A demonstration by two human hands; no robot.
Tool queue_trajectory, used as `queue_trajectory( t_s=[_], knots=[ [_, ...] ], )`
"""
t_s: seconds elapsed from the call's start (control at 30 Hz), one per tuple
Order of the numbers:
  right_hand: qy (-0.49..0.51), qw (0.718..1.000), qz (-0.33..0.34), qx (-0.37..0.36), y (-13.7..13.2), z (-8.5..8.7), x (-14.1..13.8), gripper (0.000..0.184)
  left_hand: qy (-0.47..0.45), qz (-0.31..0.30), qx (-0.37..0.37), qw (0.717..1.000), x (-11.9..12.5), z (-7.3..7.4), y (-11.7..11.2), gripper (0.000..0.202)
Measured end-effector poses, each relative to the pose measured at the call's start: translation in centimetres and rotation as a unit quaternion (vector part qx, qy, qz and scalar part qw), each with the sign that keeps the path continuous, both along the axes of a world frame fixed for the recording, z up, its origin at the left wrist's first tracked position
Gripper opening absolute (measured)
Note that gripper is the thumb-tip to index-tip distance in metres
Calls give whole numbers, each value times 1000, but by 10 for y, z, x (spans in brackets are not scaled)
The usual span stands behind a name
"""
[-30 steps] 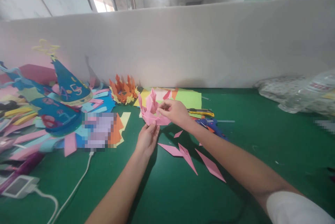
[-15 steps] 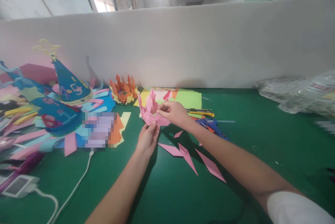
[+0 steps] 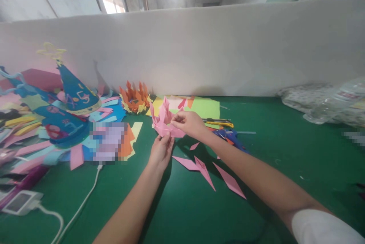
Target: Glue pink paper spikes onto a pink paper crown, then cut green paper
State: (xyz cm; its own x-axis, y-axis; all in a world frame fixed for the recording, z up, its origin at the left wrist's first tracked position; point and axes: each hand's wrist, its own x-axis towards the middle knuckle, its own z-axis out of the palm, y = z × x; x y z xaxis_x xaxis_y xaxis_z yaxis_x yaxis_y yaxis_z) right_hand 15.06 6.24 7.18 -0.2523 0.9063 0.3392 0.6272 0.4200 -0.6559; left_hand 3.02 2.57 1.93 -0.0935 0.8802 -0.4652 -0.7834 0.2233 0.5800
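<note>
A pink paper crown (image 3: 163, 127) with tall folded points is held up over the green table. My left hand (image 3: 162, 152) grips its lower band from the near side, thumb on the outside. At the crown's right side my right hand (image 3: 189, 123) is pinched closed at the upper edge; its fingertips hide whatever small part lies between them. Below the hands lie folded pink paper diamonds: a joined pair (image 3: 203, 168), a long one (image 3: 230, 181) and a small one (image 3: 194, 146).
An orange paper crown (image 3: 135, 97) stands behind, left of coloured sheets (image 3: 209, 108). A yellow utility knife (image 3: 221, 122) and a blue glue gun (image 3: 235, 139) lie beyond my right forearm. Blue cone hats (image 3: 78, 92) and paper strips crowd the left; a bottle (image 3: 333, 101) is far right.
</note>
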Motion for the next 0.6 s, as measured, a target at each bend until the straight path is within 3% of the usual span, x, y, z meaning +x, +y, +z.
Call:
queue_trajectory(
  t_s=[0.6],
  knots=[
    [-12,1000,14,-20,-3,2,1,9,-4,-7,5,1000,0,2,0,14]
  ],
)
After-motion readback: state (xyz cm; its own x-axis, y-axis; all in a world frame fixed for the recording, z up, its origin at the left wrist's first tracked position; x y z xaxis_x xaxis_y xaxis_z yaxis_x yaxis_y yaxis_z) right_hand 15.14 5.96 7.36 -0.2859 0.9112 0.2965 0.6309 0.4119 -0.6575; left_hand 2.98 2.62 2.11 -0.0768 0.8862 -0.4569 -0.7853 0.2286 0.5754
